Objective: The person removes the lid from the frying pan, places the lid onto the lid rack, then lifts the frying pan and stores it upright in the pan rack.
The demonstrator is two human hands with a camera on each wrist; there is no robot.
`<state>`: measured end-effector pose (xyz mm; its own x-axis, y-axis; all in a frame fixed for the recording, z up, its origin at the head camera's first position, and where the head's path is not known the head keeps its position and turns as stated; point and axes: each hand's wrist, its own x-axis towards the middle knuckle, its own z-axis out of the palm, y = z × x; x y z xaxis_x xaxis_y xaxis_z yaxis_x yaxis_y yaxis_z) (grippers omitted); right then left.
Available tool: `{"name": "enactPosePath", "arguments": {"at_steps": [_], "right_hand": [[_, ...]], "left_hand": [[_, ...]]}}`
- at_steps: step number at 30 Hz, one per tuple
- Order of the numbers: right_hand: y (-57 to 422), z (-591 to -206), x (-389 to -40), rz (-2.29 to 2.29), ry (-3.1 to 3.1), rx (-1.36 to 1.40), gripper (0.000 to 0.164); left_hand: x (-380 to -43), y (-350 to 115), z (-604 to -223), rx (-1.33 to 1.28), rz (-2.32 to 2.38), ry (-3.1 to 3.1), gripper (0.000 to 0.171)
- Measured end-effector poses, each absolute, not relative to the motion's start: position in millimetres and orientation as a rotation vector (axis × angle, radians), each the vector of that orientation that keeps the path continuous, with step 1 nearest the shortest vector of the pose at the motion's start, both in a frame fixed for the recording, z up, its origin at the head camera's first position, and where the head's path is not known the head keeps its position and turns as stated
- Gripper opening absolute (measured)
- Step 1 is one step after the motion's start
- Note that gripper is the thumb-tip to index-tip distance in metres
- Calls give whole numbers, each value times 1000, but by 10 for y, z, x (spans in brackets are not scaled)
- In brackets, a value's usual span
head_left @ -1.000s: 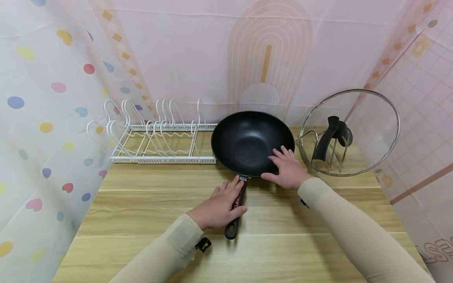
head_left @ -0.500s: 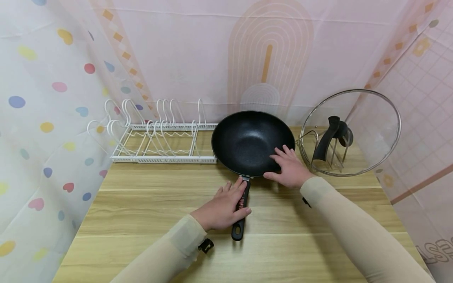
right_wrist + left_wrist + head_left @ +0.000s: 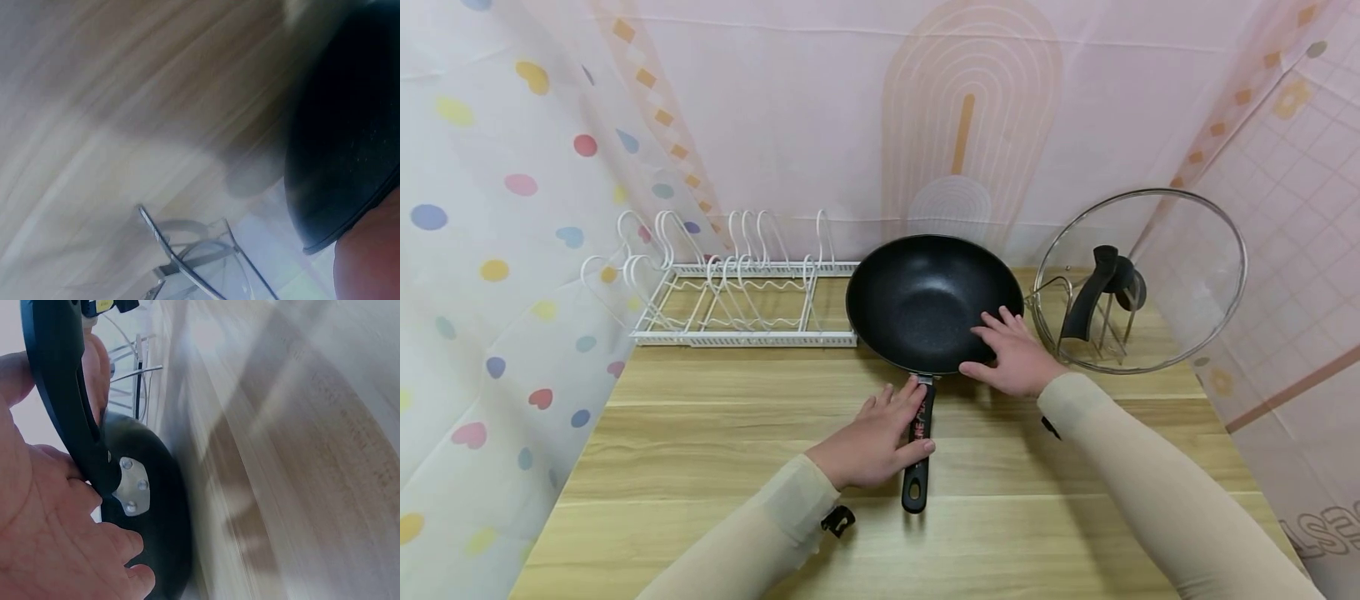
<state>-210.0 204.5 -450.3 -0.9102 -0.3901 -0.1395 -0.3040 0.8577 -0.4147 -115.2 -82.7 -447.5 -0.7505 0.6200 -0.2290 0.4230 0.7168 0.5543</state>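
A black wok (image 3: 925, 304) sits on the wooden table, its handle (image 3: 916, 492) pointing toward me. My left hand (image 3: 868, 442) lies against the handle's left side with fingers extended, the fingertips close to the metal joint and the thumb reaching across the handle. In the left wrist view, the palm (image 3: 50, 519) faces the handle and a riveted metal bracket (image 3: 134, 487) joins it to the wok. My right hand (image 3: 1015, 362) rests at the wok's right rim, fingers spread over the inner wall. Only a blurred bit of that hand (image 3: 369, 256) shows in the right wrist view, beside the rim.
Left of the wok stands a white wire rack (image 3: 752, 339) with upright loops, its end close to the wok. A glass lid (image 3: 1187, 275) with a black knob (image 3: 1093, 292) leans on a metal wire stand (image 3: 1067, 287) at the right. Patterned curtains (image 3: 805, 108) enclose the back and sides.
The wok's handle has swung a little to the right, its end now more directly toward me. My left hand shifted right with it; my right hand moved slightly right at the rim.
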Motion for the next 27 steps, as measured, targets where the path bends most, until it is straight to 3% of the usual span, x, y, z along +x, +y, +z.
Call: {"name": "enactPosePath", "arguments": {"at_steps": [7, 27], "right_hand": [[2019, -4504, -2091, -572, 2836, -496, 89], [2107, -4543, -2115, -630, 2807, -507, 81]], "left_hand": [[-1157, -848, -4477, 792, 702, 2519, 85], [-1136, -726, -4524, 812, 671, 2499, 86]]}}
